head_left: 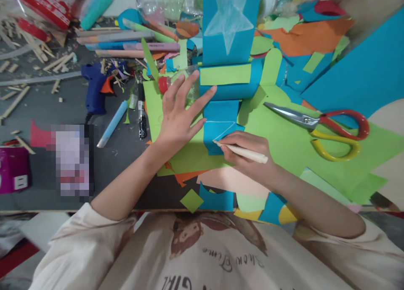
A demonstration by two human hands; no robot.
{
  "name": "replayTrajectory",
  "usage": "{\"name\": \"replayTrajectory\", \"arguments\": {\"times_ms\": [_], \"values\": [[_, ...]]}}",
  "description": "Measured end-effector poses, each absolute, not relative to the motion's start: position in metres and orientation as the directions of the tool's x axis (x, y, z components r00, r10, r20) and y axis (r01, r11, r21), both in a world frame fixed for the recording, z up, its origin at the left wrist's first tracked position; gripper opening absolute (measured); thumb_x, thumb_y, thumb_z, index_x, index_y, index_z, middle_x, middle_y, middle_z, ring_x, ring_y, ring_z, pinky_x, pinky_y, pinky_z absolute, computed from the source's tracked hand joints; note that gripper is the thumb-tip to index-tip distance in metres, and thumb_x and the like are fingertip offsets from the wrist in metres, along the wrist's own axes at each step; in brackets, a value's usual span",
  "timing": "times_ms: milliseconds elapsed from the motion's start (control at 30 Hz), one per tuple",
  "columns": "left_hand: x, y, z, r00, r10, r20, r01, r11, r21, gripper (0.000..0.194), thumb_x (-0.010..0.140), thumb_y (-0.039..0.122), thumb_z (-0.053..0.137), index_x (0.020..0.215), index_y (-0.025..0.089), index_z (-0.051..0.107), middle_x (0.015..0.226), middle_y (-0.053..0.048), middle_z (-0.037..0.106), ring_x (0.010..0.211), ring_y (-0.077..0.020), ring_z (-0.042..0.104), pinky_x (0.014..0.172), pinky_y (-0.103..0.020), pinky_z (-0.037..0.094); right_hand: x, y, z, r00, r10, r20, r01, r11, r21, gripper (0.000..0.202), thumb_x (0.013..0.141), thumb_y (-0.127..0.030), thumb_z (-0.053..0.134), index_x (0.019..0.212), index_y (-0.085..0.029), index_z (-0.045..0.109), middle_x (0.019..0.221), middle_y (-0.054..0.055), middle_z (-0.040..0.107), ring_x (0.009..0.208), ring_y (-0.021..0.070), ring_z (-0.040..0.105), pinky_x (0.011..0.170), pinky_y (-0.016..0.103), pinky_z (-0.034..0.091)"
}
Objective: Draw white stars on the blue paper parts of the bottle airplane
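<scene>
My right hand (248, 149) grips a white marker (249, 152), its tip on a blue paper strip (216, 132) that carries thin white lines. My left hand (183, 111) lies with fingers spread over a plastic bottle with a red cap (163, 85) and the near edge of a blue paper wrap (229, 91). A light green strip (225, 74) crosses that wrap. Beyond it stretches a blue paper panel with a white star (229, 18). Green paper (284, 126) lies beneath all of these.
Scissors (311, 121) with red and yellow handles lie to the right. On the left are a blue glue gun (94, 88), a light blue marker (112, 123), a black pen (141, 109), a phone (74, 161) and wooden stick bits. Paper scraps (217, 195) line the front edge.
</scene>
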State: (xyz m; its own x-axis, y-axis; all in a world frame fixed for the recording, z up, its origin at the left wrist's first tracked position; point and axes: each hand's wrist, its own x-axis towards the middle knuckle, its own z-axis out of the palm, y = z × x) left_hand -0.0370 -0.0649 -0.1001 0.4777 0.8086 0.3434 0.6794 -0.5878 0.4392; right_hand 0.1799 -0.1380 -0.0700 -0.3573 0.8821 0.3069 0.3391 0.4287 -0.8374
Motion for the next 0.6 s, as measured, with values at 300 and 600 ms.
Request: {"name": "replayTrajectory", "arguments": {"times_ms": [300, 600], "values": [[-0.038, -0.064, -0.102, 0.482, 0.807, 0.34, 0.678, -0.59, 0.439, 0.056, 0.096, 0.056, 0.047, 0.149, 0.04, 0.041, 0.16, -0.004, 0.037, 0.151, -0.0361, 0.025, 0.125, -0.057, 0.013, 0.175, -0.14, -0.07, -0.414, 0.846, 0.336, 0.316, 0.48, -0.818, 0.012, 0.09, -0.011, 0.059, 0.092, -0.019, 0.067, 0.081, 0.006, 0.075, 0.071, 0.0143, 0.07, 0.064, 0.027, 0.057], [-0.038, -0.065, -0.101, 0.484, 0.82, 0.305, 0.681, -0.572, 0.457, 0.059, 0.095, 0.059, 0.048, 0.15, 0.041, 0.039, 0.162, -0.002, 0.033, 0.153, -0.0367, 0.021, 0.125, -0.057, 0.013, 0.189, -0.126, -0.072, -0.069, 0.96, 0.271, 0.257, 0.28, -0.925, 0.013, 0.09, -0.035, 0.066, 0.089, -0.026, 0.074, 0.083, 0.004, 0.078, 0.07, 0.0175, 0.072, 0.06, 0.031, 0.059]]}}
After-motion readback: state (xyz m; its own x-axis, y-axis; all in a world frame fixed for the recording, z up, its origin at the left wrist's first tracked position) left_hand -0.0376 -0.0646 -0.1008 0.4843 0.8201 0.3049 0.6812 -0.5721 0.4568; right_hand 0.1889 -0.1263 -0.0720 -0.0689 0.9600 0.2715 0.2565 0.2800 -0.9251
